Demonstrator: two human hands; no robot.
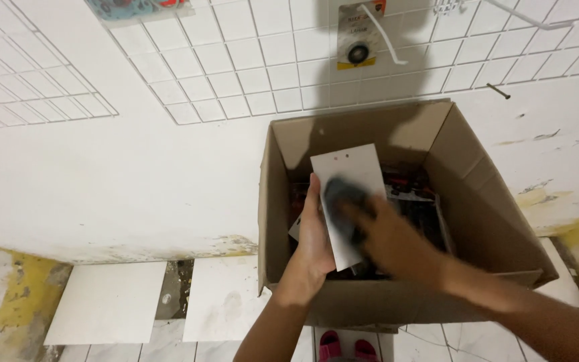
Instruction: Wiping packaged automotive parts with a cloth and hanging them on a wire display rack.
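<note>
Left hand (316, 231) grips the white card (348, 194) by its edge above the box (484, 221); my right hand (387, 231) presses a dark cloth (343, 201) on it. Card seems stiff and light, so I hold edges.

White card (350, 175); brown cardboard box (484, 221)

One cardboard box (484, 221), one white card (346, 174), two hands (316, 231).

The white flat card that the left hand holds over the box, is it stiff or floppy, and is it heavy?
The white card probably is stiff: held by one edge in the left hand, it stands straight without sagging. It looks thin, so likely light. The right hand presses a dark cloth on it above the cardboard box; it seems not to bend.
</note>
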